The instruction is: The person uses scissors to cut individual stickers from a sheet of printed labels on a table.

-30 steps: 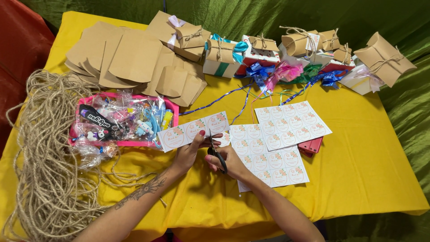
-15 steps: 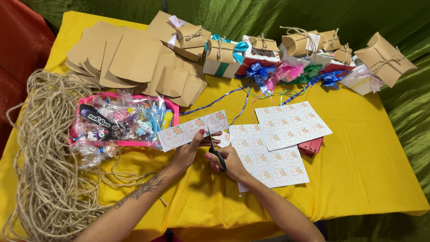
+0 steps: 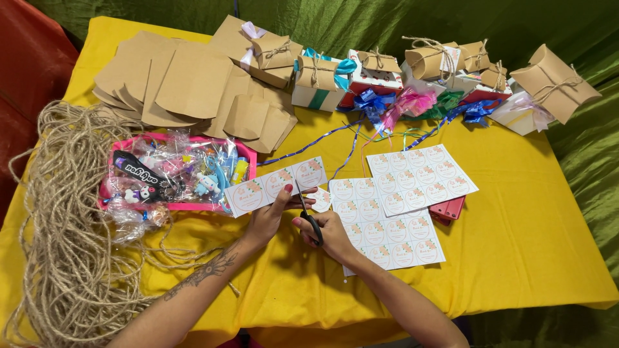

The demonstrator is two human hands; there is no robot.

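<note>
My left hand (image 3: pixel 269 216) pinches the near edge of a white paper strip (image 3: pixel 271 185) printed with round labels, which lies across the pink tray's corner. My right hand (image 3: pixel 329 233) grips black-handled scissors (image 3: pixel 308 214), their blades pointing up into the strip's right part. A small cut label piece (image 3: pixel 321 200) lies just right of the blades. Two larger sheets of the same round labels (image 3: pixel 387 222) rest on the yellow tablecloth beside my right hand.
A pink tray (image 3: pixel 248 156) of wrapped trinkets sits left. Jute twine (image 3: pixel 61 225) is heaped at the left edge. Flat brown card cutouts (image 3: pixel 187 80), tied kraft boxes (image 3: pixel 554 74) and ribbon bows (image 3: pixel 406 103) line the back. A red object (image 3: pixel 447 209) peeks from under the label sheets.
The hands stay nearly in place. The scissors have shifted slightly along the label strip between my hands.
</note>
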